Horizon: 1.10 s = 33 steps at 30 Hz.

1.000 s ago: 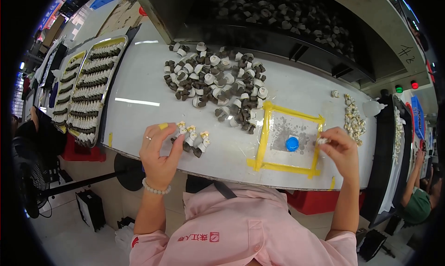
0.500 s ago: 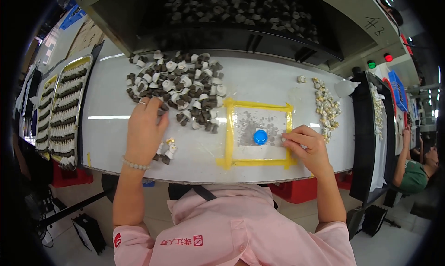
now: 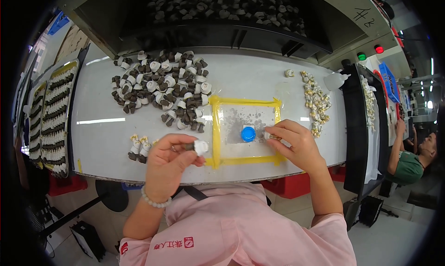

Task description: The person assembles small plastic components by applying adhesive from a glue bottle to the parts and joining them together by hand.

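Note:
My left hand (image 3: 169, 161) is closed in a pinch on a white and dark-brown figurine piece (image 3: 201, 148), left of the taped square. My right hand (image 3: 296, 143) pinches a small white figurine piece (image 3: 267, 135), partly hidden by the fingers, just right of a round blue dish (image 3: 248, 134). That dish stands on a wet, spotted sheet (image 3: 232, 148) framed by yellow tape (image 3: 216, 131). Behind my left hand lies a heap of white and dark-brown figurine pieces (image 3: 160, 83). Beside its wrist are joined figurines (image 3: 139, 148) with gold-tinted tops.
Small white-and-gold pieces (image 3: 316, 104) lie at the right, near a white squeeze bottle (image 3: 334, 81). Trays of lined-up figurines (image 3: 58, 113) stand at the far left. A dark bin (image 3: 278, 36) of pieces sits at the back. A co-worker in green (image 3: 410, 166) is at far right.
My left hand has come away from the heap, nearer and to the right, with a figurine piece in its fingers. My right hand has stayed beside the blue dish, still pinching its small piece.

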{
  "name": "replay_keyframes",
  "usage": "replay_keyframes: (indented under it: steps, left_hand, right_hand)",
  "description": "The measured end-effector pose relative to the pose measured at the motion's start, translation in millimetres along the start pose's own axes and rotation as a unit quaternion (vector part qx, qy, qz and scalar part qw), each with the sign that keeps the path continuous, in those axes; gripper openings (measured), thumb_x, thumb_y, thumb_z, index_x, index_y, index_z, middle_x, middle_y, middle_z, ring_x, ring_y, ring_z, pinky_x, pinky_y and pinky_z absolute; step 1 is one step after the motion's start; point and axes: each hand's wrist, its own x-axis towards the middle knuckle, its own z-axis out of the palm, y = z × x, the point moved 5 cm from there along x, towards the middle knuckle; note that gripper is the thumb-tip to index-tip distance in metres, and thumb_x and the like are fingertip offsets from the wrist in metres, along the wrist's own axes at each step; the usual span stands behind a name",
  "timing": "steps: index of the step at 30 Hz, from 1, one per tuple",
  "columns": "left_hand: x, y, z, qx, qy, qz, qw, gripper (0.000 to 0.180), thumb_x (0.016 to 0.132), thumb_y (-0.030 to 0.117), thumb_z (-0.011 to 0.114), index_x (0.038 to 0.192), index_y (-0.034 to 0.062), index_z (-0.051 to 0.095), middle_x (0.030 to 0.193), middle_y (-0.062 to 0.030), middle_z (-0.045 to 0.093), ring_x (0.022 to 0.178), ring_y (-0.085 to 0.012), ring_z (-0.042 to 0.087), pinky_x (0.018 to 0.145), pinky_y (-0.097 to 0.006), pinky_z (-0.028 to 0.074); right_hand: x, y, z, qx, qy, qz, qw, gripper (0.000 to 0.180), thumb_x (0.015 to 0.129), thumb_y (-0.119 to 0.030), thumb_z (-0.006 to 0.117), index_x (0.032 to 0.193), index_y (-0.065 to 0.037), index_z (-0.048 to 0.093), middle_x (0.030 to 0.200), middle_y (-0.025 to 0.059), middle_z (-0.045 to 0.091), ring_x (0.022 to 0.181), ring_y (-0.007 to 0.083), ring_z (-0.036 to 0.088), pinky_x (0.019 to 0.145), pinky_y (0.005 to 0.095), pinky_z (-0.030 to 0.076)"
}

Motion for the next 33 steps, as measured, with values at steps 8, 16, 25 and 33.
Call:
replay_keyframes:
  steps: [8,16,25,33]
  left_hand:
    - [1,-41,21,-0.079,-0.013,-0.063,0.995,0.024,0.088,-0.005,0.058,0.112,-0.0038,0.054,0.096,-0.0128,0.065,0.085,-0.0198,0.066,0.079,-0.032,0.056]
    - [3,-50,22,-0.132,-0.046,-0.023,0.99,0.023,0.087,-0.006,0.059,0.11,-0.0057,0.058,0.101,-0.0167,0.066,0.089,-0.0241,0.067,0.084,-0.036,0.056]
    - [4,-55,21,-0.072,-0.036,-0.006,0.997,0.025,0.087,-0.001,0.061,0.112,-0.0015,0.059,0.102,-0.0179,0.067,0.088,-0.0277,0.067,0.08,-0.04,0.057]
    - [4,-53,23,-0.048,-0.008,-0.002,0.999,0.022,0.087,-0.003,0.061,0.109,-0.0048,0.061,0.095,-0.0162,0.068,0.085,-0.0223,0.068,0.078,-0.031,0.056]
  right_hand:
    - [24,-16,20,-0.04,-0.036,-0.084,0.995,0.021,0.073,-0.006,0.071,0.094,-0.003,0.068,0.085,0.0079,0.061,0.071,0.0229,0.061,0.062,0.0325,0.051]
    - [28,-27,24,-0.121,-0.069,-0.092,0.986,0.024,0.071,-0.005,0.073,0.095,-0.003,0.069,0.083,0.0075,0.06,0.072,0.0232,0.061,0.063,0.0315,0.051]
    - [12,-19,23,0.182,-0.021,0.025,0.983,0.028,0.078,-0.006,0.072,0.105,-0.003,0.069,0.087,0.0077,0.063,0.072,0.0169,0.058,0.063,0.027,0.047]
    - [12,-36,30,0.278,-0.042,0.016,0.959,0.028,0.079,-0.002,0.07,0.107,-0.001,0.068,0.09,0.0083,0.063,0.078,0.0183,0.062,0.067,0.0272,0.05]
